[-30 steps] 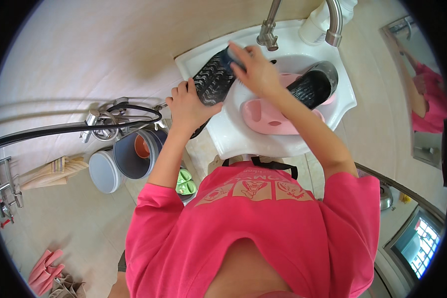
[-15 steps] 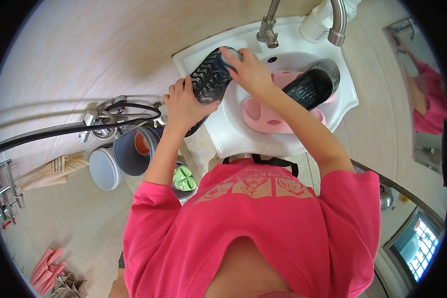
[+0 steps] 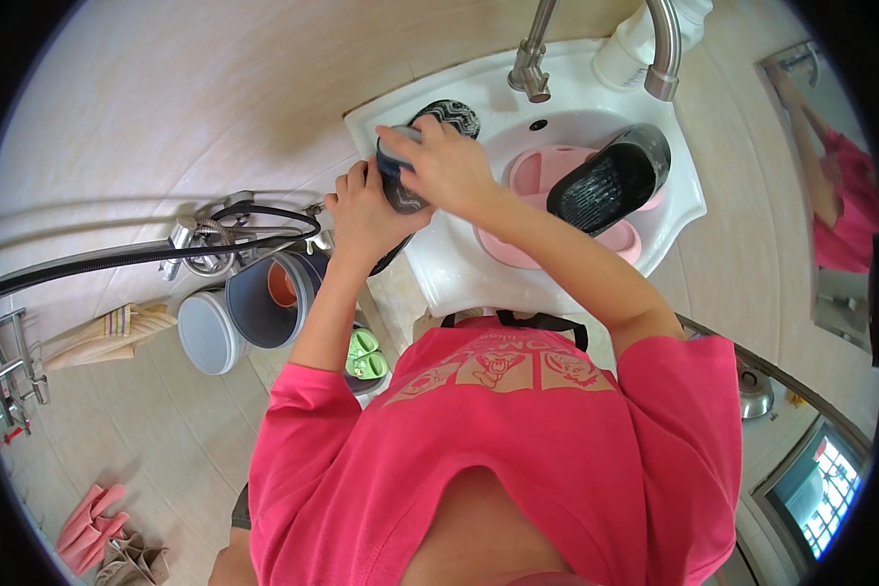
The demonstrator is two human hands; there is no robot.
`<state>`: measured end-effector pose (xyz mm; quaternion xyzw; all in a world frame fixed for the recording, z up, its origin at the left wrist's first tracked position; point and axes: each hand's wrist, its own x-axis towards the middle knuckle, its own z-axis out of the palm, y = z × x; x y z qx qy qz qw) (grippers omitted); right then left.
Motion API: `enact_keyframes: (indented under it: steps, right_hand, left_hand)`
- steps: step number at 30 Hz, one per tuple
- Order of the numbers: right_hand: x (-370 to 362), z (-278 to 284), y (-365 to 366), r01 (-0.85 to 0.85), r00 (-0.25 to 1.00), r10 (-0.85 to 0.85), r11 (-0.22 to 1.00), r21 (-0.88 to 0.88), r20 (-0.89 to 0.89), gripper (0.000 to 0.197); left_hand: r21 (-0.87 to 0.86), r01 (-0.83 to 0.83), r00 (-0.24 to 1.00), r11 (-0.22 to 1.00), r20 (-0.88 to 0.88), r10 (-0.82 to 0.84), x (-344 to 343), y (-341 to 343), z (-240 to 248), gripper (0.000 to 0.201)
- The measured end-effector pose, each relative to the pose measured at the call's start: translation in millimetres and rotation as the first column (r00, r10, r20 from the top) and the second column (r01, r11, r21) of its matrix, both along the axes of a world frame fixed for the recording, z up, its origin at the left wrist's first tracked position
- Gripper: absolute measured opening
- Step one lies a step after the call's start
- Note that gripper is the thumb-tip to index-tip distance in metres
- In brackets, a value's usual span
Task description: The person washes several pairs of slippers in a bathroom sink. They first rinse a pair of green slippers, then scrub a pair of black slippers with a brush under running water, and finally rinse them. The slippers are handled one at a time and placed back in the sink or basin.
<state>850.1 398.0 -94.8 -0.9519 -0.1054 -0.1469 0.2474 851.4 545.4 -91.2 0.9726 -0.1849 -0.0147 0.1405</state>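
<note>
A black slipper [image 3: 456, 117] is held sole up over the left edge of the white sink [image 3: 464, 283], with zigzag tread and whitish suds on it. My left hand [image 3: 366, 217] grips it by the side near its lower end. In my right hand [image 3: 447, 174] is a scrub brush [image 3: 397, 148] with a grey-blue back, pressed on the sole close to my left fingers; its bristles are hidden. Another black slipper [image 3: 604, 190], with a clear band and white suds on its footbed, lies in the basin on top of pink slippers [image 3: 545, 168].
A metal faucet [image 3: 529, 73] and a white bottle [image 3: 623, 54] stand at the sink's back. Left of me are a shower mixer with black hose [image 3: 117, 256], a grey bucket [image 3: 254, 303], a round lid [image 3: 208, 332] and green slippers [image 3: 364, 354]. A mirror [image 3: 830, 195] hangs at right.
My right hand has slid the brush down and left along the sole, toward my left hand, uncovering the slipper's far end. My left hand keeps its hold.
</note>
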Motion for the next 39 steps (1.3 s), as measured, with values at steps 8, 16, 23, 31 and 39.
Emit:
enact_keyframes:
  steps: [8,16,23,31,39]
  right_hand:
    - [38.2,-14.0,-53.4,0.183,0.982,-0.187,0.966,-0.18,-0.004,0.05]
    - [-32.3,46.9,-116.0,0.258,0.966,-0.25,0.955,0.148,-0.071,0.052]
    - [-60.5,9.9,-277.1,0.598,0.801,-0.573,0.783,0.172,-0.175,0.053]
    - [-73.6,-44.6,-365.0,0.703,0.675,-0.726,0.687,-0.185,-0.131,0.057]
    - [-83.3,92.4,-221.0,-0.051,0.887,0.037,0.999,-0.019,-0.46,0.084]
  left_hand:
    - [-0.004,0.021,0.999,1.0,0.028,-0.021,-0.1,3.6,-8.2,0.094]
    - [-0.079,0.127,0.982,0.989,-0.131,-0.137,6.5,5.1,21.4,0.091]
    - [-0.312,0.509,0.803,0.802,-0.164,-0.573,-7.5,-36.3,50.3,0.088]
    - [-0.342,0.698,0.638,0.629,-0.101,-0.763,-24.2,-91.0,53.1,0.087]
    - [-0.293,0.69,0.691,0.662,-0.006,-0.722,-2.8,-133.9,34.3,0.089]
